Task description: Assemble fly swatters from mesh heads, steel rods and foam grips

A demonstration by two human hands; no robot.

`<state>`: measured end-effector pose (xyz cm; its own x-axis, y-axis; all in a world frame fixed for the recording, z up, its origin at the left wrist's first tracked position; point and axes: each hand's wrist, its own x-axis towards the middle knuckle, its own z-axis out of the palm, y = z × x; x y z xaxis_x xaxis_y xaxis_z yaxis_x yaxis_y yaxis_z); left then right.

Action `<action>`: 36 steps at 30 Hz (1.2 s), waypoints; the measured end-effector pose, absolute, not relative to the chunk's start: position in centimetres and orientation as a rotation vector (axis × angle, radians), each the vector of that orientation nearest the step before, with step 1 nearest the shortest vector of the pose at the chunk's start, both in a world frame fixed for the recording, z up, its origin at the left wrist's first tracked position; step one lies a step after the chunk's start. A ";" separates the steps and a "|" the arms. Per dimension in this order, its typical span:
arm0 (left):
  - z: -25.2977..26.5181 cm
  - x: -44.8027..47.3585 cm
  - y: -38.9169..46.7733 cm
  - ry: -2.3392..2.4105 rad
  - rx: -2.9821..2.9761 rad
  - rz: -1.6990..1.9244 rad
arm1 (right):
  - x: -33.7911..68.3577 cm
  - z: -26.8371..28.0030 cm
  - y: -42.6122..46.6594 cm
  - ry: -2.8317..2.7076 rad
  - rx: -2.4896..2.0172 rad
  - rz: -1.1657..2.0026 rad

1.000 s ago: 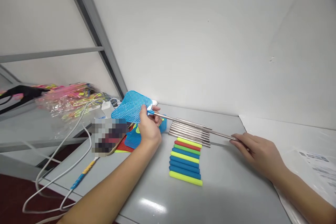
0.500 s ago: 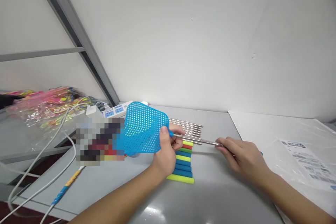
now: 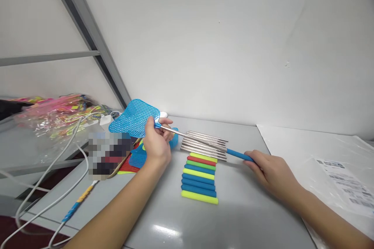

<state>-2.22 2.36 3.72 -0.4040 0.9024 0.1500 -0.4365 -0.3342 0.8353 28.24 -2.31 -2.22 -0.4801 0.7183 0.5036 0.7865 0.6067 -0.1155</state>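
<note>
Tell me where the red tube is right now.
In the head view, the red tube lies just right of centre on the grey table, between a yellow tube and the green tube, near the metal rods.

Grey table (image 3: 248, 210), metal rods (image 3: 204, 149), coloured tubes (image 3: 199, 174)

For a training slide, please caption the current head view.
Left hand holds a blue fly swatter near its head, right hand the blue handle, over metal rods beside coloured tubes.
</note>
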 end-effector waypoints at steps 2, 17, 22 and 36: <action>3.8 -2.6 2.7 0.914 0.815 1.817 | 28.1 -2.3 -2.5 -2.327 -1.162 -0.162; -0.1 3.9 -3.3 0.939 1.031 1.461 | 24.6 -1.2 -5.1 -2.224 -0.997 -0.081; -0.2 3.5 -3.5 0.996 1.220 1.461 | 25.3 -1.8 -4.0 -2.243 -1.013 0.108; -0.1 3.3 -3.8 0.925 1.349 1.464 | 26.0 -0.7 -4.3 -2.131 -1.166 0.889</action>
